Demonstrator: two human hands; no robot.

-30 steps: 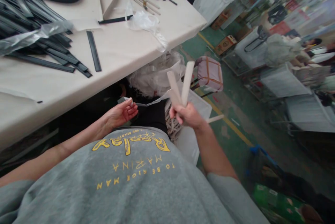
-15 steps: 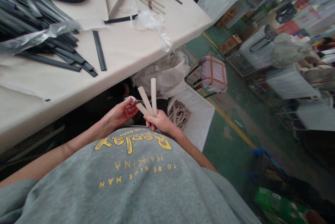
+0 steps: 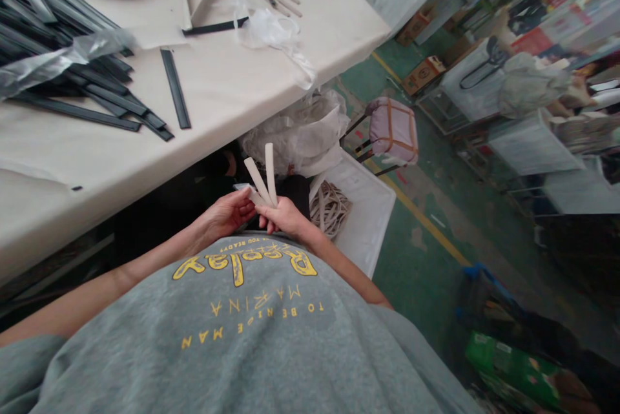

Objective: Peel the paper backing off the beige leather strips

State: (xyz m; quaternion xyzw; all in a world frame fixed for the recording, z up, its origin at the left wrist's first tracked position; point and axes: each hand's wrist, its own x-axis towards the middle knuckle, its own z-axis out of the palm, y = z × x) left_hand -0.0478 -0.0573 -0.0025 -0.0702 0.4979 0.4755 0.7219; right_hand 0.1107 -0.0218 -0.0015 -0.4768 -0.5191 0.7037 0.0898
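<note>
In front of my grey shirt, my right hand is closed on the lower ends of a small fan of beige strips. Two of them stand up plainly; a shorter third leans to the left. My left hand pinches a small, thin, whitish translucent piece, perhaps plastic film. That piece meets the end of the shortest strip, and my left fingertips are close beside it. Whether it is wrapped round the strip or only touching, I cannot tell.
On the table to the left lie a pile of black strips, one loose black strip and crumpled clear plastic. A white bin with beige strips stands beyond my right hand. A padded stool stands farther off.
My left hand has brought the whitish piece onto the shortest strip's end. My right hand and the fanned strips have shifted slightly left, towards it.
</note>
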